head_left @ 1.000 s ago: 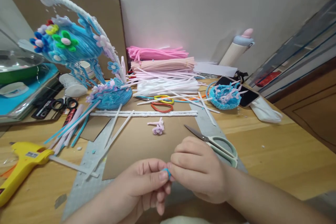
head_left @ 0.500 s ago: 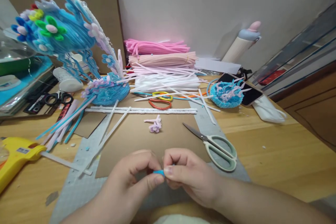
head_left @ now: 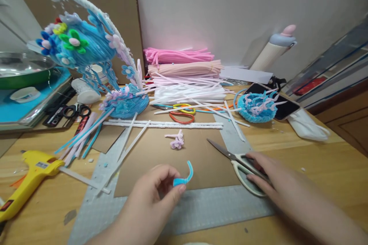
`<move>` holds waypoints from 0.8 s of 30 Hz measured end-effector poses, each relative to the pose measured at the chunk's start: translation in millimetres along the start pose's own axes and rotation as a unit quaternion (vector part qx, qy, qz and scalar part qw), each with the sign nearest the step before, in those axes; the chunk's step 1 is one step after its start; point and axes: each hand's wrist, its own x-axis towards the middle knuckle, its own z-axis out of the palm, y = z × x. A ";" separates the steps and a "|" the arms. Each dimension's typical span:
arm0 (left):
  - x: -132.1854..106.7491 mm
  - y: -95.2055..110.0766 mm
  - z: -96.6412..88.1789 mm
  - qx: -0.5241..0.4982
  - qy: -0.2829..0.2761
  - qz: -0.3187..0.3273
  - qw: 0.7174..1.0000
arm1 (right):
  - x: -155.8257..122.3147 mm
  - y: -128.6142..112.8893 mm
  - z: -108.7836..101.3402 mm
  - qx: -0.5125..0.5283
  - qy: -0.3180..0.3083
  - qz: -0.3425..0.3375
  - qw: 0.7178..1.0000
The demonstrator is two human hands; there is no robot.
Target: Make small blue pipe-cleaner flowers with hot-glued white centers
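Between the thumb and fingers of my left hand (head_left: pixel 161 195) is a short light-blue pipe cleaner (head_left: pixel 189 174), folded at the held end, its free end curving upward. My right hand (head_left: pixel 273 178) grips the upper handle loop of the pale green scissors (head_left: pixel 240 168). Their blades lie on the cardboard sheet (head_left: pixel 149 153), pointing away to the left. A small lilac pipe-cleaner flower (head_left: pixel 177 142) rests on the cardboard beyond my left hand.
A yellow glue gun (head_left: pixel 37 174) lies at left. A tall blue pipe-cleaner ornament (head_left: pixel 89 48) stands behind it. Bundles of pipe cleaners (head_left: pixel 184 67) line the wall. A fluffy blue piece (head_left: pixel 257 109) sits near a phone (head_left: pixel 287 103) at right.
My right hand has let go of the blue pipe cleaner and moved right onto the scissors. My left hand keeps the pipe cleaner, which now shows more fully. The view has shifted left.
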 end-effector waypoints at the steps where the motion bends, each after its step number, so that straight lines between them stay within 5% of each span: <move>1: -0.4 1.1 -0.4 -0.010 0.005 0.002 1.000 | -0.9 -0.7 0.0 0.002 -0.030 0.003 1.000; 4: -2.8 4.4 -2.2 -0.039 0.024 0.022 0.999 | -0.2 -12.6 -7.8 0.043 -0.086 0.017 0.995; 7: -7.4 5.4 -3.9 -0.043 0.044 0.073 0.995 | 6.7 -34.3 -20.2 0.131 -0.070 0.008 0.989; 13: -18.7 0.8 -5.7 -0.075 0.065 0.299 0.949 | 67.3 -107.0 -33.0 0.187 0.001 -0.150 0.971; 19: -25.7 0.2 -5.5 -0.069 0.103 0.339 0.933 | 159.4 -188.3 2.3 0.086 -0.033 -0.411 0.907; 24: -24.6 0.4 -5.9 -0.087 0.131 0.332 0.930 | 195.3 -227.5 40.7 0.084 -0.042 -0.458 0.884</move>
